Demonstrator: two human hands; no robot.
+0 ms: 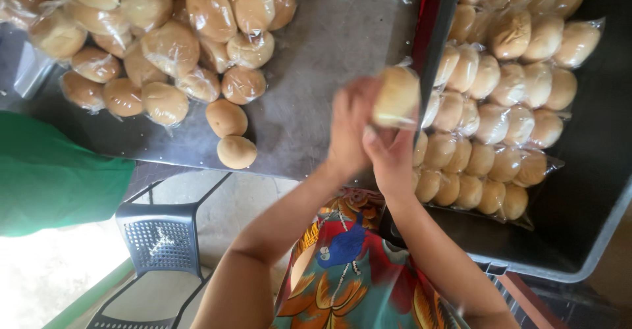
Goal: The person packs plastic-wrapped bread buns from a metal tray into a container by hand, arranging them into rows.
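The bread roll (397,96), pale brown and seemingly wrapped in thin clear film, is held up in the air above the right edge of the grey worktop (316,72), just where it meets the dark tray (592,191). Both hands meet on it: the left hand (350,126) closes its grip on the near left side of the roll, and the right hand (390,152) clenches it from below, so the roll is pinched between them, likely because the film needs two hands to gather or twist. Motion blur hides the fingertips, so exactly how the film is held cannot be told. On the worktop, a heap of wrapped rolls (158,32) fills the far left, and two bare rolls (230,135) lie apart from it near the front edge, with open grey surface between them and the hands. The tray to the right holds bagged rolls (500,118) in tight rows, leaving bare dark floor only along its right and near sides. A dark upright bar (438,26) stands just beside the held roll, narrowing the room there. A green sleeve (52,171) of another person reaches in at the left, well apart, above a grey plastic chair (161,243).
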